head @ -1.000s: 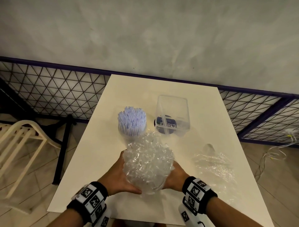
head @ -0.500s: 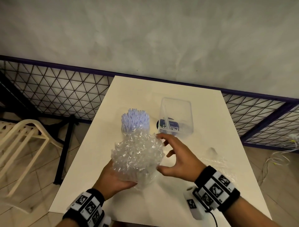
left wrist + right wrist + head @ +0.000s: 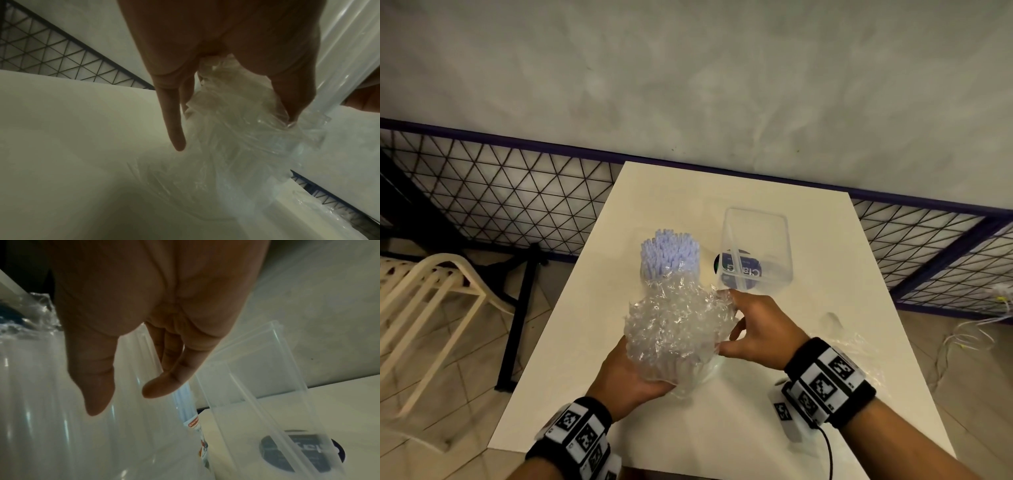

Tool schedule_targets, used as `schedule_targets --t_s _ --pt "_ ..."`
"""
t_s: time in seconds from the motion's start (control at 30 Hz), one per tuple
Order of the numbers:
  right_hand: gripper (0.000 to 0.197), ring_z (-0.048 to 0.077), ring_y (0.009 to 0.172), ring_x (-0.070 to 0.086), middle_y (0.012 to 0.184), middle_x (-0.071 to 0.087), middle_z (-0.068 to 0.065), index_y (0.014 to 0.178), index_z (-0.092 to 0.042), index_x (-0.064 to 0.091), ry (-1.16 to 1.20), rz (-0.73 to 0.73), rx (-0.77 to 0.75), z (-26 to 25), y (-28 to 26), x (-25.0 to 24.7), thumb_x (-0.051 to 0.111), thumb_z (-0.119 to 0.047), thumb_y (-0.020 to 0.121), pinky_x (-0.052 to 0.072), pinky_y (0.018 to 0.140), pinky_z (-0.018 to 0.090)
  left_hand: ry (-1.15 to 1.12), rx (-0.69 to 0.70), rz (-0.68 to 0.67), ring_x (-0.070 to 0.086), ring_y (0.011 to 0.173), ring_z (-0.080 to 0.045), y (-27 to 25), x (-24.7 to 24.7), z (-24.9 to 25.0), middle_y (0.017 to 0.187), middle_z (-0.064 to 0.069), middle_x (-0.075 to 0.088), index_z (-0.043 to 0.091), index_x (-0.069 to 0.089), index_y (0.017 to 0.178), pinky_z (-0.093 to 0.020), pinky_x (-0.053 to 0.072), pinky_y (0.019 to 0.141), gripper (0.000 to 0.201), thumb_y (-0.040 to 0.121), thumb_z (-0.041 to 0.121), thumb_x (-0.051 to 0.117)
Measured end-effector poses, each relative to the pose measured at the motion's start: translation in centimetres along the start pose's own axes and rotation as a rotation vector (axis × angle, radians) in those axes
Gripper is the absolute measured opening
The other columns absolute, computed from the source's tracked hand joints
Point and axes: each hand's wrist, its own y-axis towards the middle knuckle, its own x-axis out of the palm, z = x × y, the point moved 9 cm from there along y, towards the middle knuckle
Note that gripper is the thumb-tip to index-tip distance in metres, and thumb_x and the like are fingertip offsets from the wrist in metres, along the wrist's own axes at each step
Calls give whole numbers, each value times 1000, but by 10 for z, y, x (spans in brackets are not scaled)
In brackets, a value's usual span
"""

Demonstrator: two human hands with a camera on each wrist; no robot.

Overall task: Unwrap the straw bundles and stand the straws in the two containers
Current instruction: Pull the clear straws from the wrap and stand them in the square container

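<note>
My left hand (image 3: 640, 377) grips the lower end of a straw bundle (image 3: 674, 329) of clear straws in crinkled clear wrap, held just above the white table (image 3: 722, 428). The wrap (image 3: 236, 129) bunches under my left fingers. My right hand (image 3: 732, 325) is beside the bundle's right side, fingers relaxed, with the index tip touching the wrap's upper edge. Behind the bundle stands a clear container (image 3: 669, 253) full of pale purple straws. To its right stands an empty clear rectangular container (image 3: 756, 250), which also appears past my right fingers (image 3: 267, 386).
A loose sheet of clear wrap (image 3: 852, 346) lies on the table behind my right wrist. A black mesh fence (image 3: 500, 198) runs along the wall behind the table. A cream plastic chair (image 3: 424, 308) stands on the floor at the left. Cables (image 3: 979, 325) lie at the right.
My right hand let go of the bundle's base and moved up to its right side, now touching the wrap. The left hand alone holds the bundle, shifted slightly left.
</note>
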Motion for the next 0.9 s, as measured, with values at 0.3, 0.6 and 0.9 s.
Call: schedule_targets --t_s 0.3,0.6,0.9 --pt "20 -3 74 59 77 64 -27 90 -12 71 58 167 -20 -4 -3 -26 83 -13 74 55 62 18 59 10 9 65 90 13 -2 3 6 88 14 74 16 68 108 -1 43 78 107 23 82 77" --pt "24 3 96 63 101 70 -9 98 -23 72 45 164 -49 -8 -1 -30 80 -19 76 53 79 24 139 30 1 64 98 9 -1 2 6 101 25 71 24 65 113 -3 45 83 98 31 77 81" --pt "11 7 84 69 91 74 -6 92 -18 73 60 262 -82 -43 -1 -66 74 -13 83 57 76 29 155 29 5 65 99 5 2 3 6 103 23 70 30 63 113 -17 46 89 97 30 75 82"
